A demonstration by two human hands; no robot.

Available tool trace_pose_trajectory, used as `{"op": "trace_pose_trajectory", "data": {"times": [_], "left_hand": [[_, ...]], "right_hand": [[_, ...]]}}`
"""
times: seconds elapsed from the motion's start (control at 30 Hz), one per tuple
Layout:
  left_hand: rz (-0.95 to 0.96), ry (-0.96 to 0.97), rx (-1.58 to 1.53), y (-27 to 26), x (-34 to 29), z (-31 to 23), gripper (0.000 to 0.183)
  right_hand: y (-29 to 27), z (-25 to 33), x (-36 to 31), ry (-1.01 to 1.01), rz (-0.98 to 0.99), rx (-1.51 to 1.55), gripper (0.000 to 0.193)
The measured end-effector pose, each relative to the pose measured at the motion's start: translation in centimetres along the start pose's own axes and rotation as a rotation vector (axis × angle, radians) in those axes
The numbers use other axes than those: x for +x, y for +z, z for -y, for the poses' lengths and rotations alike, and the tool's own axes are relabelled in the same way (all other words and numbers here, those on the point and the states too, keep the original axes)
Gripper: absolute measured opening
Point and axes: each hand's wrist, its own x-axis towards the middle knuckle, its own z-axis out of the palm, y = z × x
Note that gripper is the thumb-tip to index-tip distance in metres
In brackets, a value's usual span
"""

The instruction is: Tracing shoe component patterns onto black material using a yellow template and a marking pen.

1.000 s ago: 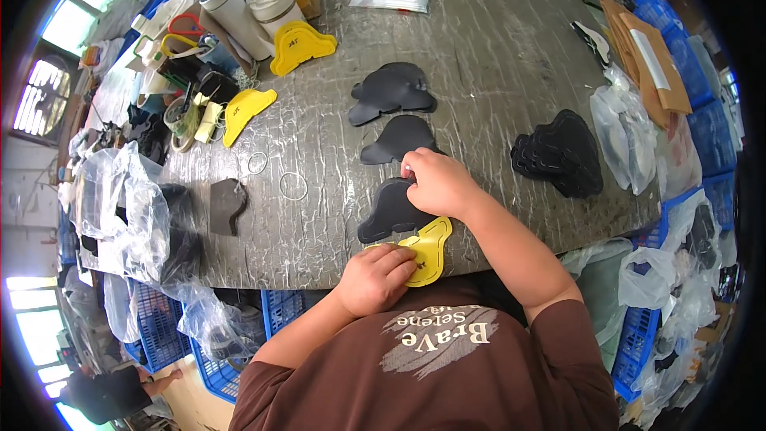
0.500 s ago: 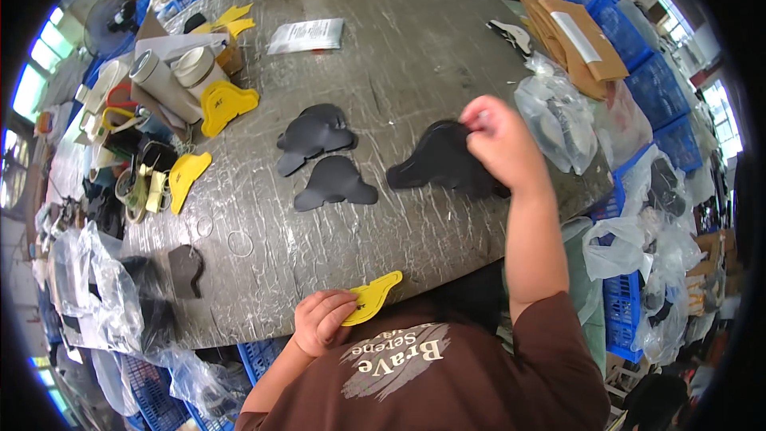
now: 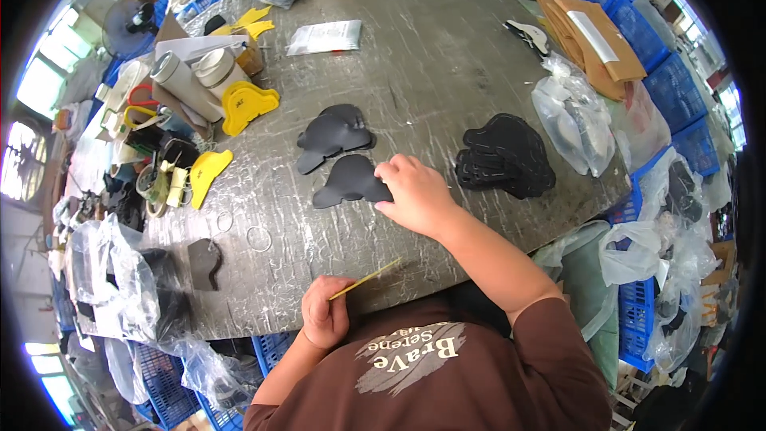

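Observation:
My left hand (image 3: pixel 325 311) is closed on a thin yellow template (image 3: pixel 367 278), seen nearly edge-on at the table's near edge. Thumb and fingers of my right hand (image 3: pixel 419 195) pinch the right end of a smooth black curved piece (image 3: pixel 349 179) lying on the table. Just beyond it lie similar overlapping black pieces (image 3: pixel 333 134). Farther right is a loose pile of black pieces (image 3: pixel 511 156), some with slots or line marks. My fingertips partly hide the end of the held piece; whether other pieces lie under it I cannot tell.
Yellow templates (image 3: pixel 249 105) stand at the left near white cylinders (image 3: pixel 187 84) and tools. A white packet (image 3: pixel 325 37) lies farther back. Plastic-bagged parts (image 3: pixel 573 116) and brown cardboard (image 3: pixel 586 44) line the right side. Blue crates (image 3: pixel 636 311) stand beside the table.
My right hand has moved left from the right-hand pile to the middle black piece. The yellow template has tipped edge-on in my left hand. Another person's hand and a grey bag appear at the far left.

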Motion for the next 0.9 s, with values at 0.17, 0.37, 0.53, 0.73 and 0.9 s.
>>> {"op": "trace_pose_trajectory", "data": {"times": [0.17,0.37,0.53,0.73,0.9], "left_hand": [[-0.379,-0.374,-0.14,-1.0,-2.9,2.8,0.015],[-0.312,-0.622,-0.149,-2.8,2.6,4.0,0.034],[0.107,-0.548,0.103,-0.2,6.5,2.9,0.044],[0.215,-0.376,0.27,-1.1,6.3,2.7,0.045],[0.212,-0.337,0.291,-1.4,3.3,2.1,0.034]], "right_hand": [[2.8,-0.6,-0.3,-0.013,0.106,-0.007,0.032],[1.5,0.7,-5.9,-0.056,0.223,0.239,0.042],[1.1,2.2,-7.4,-0.047,0.057,0.086,0.046],[1.9,1.6,-7.6,-0.012,0.033,0.018,0.035],[2.0,1.5,-7.6,-0.059,0.037,0.027,0.034]]}}
